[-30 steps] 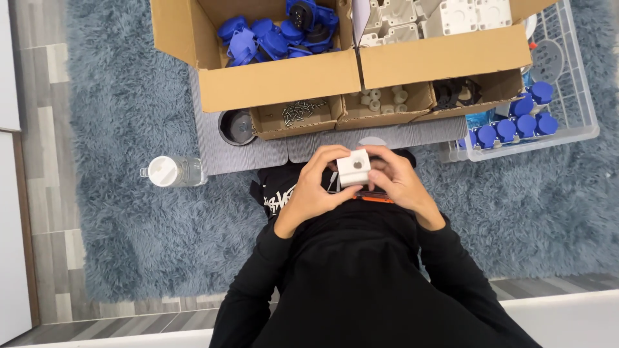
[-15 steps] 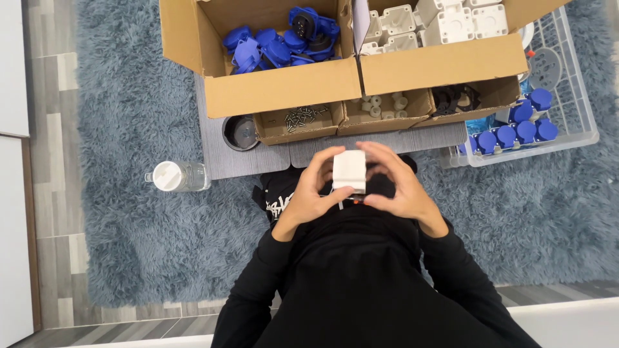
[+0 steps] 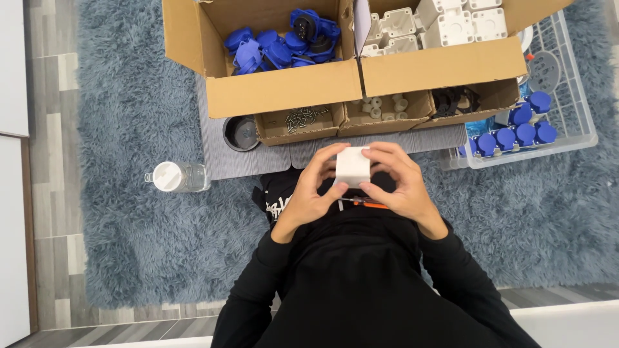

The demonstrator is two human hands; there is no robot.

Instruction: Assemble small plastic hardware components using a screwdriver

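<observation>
Both forearms bend inward over the lap; the left hand (image 3: 308,193) and right hand (image 3: 403,187) curl their fingers around a white square block (image 3: 353,166), gripping it from both sides; beyond, a cardboard box (image 3: 284,90) holds blue parts (image 3: 277,45); its neighbour (image 3: 445,64) white housings (image 3: 445,22); a small tray (image 3: 298,132) holds screws (image 3: 302,118)

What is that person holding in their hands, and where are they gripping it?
A white box-shaped plastic part, held between both hands: left hand fingers on its left side, right hand fingers on its top and right side.
</observation>
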